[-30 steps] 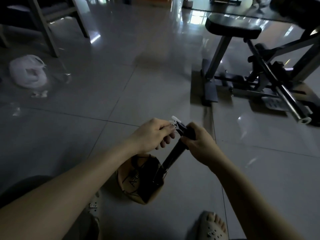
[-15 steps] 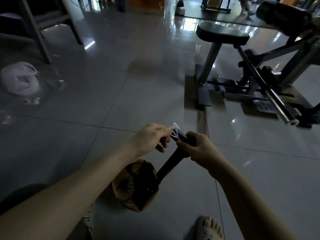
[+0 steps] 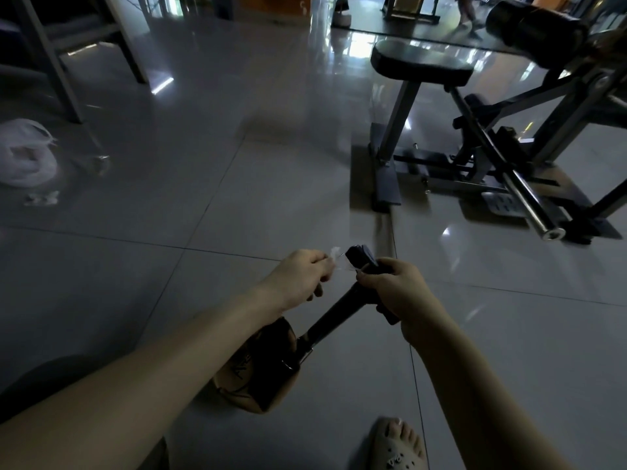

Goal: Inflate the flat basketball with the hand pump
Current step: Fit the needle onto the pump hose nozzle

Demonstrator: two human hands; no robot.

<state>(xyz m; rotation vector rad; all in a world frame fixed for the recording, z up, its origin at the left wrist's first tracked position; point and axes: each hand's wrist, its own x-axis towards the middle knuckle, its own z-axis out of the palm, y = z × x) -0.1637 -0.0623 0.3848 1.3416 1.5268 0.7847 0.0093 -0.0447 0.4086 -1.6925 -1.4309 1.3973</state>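
A black hand pump (image 3: 334,317) slants up from low centre, its lower end resting against the flat, folded orange basketball (image 3: 252,371) on the floor. My right hand (image 3: 395,286) grips the pump's T-handle near the top. My left hand (image 3: 300,278) pinches a small white, partly clear piece (image 3: 336,252) just left of the handle's end. What this piece is cannot be made out. The ball is partly hidden behind my left forearm.
A black weight bench with a steel bar (image 3: 529,201) stands at the right back. A white plastic bag (image 3: 25,154) lies far left, by a metal frame leg (image 3: 57,69). My foot in a pale clog (image 3: 398,449) rests at the bottom.
The view has tilted up a little. My left hand has pulled the small white piece slightly leftwards, off the handle's end, so a gap shows. My right hand keeps its grip.
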